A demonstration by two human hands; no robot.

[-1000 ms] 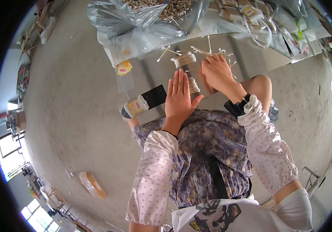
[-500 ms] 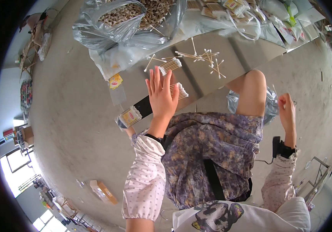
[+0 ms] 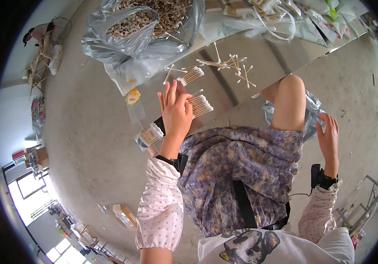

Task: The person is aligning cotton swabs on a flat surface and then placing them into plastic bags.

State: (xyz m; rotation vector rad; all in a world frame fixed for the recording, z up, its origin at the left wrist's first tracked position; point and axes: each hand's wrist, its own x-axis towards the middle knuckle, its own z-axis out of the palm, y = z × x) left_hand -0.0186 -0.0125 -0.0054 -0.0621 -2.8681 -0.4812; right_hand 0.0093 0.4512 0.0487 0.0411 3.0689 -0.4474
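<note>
My left hand (image 3: 176, 112) is over the metal tabletop, its thumb and index finger pinched on a single cotton swab (image 3: 196, 92) whose white tip sticks out to the right. The other fingers are stretched out. Under and beside that hand lies a neat row of cotton swabs (image 3: 203, 107). A smaller row of swabs (image 3: 191, 76) sits just beyond the fingertips. To the right of both rows, loose swabs (image 3: 226, 64) lie criss-crossed. My right hand (image 3: 328, 140) hangs off the table beside a grey plastic bag (image 3: 313, 105), fingers extended and holding nothing.
A large grey plastic bag (image 3: 93, 46) full of swabs (image 3: 171, 20) stands at the far left of the metal table (image 3: 264, 75). Filled swab packs (image 3: 237, 9) lie at the back. A packed bag of swabs (image 3: 150, 134) is at the near left corner, and a yellow label (image 3: 132, 97) beyond it.
My left hand has gone from spread fingers to a pinch and shifted slightly left, with a swab now between the fingertips. My right hand has uncurled from a closed shape.
</note>
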